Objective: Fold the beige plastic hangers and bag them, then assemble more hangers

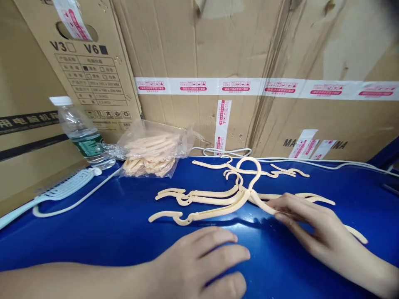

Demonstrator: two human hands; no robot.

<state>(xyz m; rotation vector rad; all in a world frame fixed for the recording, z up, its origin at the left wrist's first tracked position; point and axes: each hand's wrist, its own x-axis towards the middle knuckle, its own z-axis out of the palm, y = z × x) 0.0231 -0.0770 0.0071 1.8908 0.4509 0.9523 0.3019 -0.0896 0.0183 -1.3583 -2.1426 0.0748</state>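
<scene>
The right hand (314, 226) is pinching the right arm of the front cream folding hanger (249, 194), which is sitting right of the clear plastic bag (184, 143) and nearer the person. Nearer still than the bag, the left hand (199, 257) is released, fingers loosely curling. Cardboard boxes (193, 54) are bordering the far side behind the bag; before it, blue tabletop (93, 236) is leaving room up to the left forearm (77, 278).
</scene>
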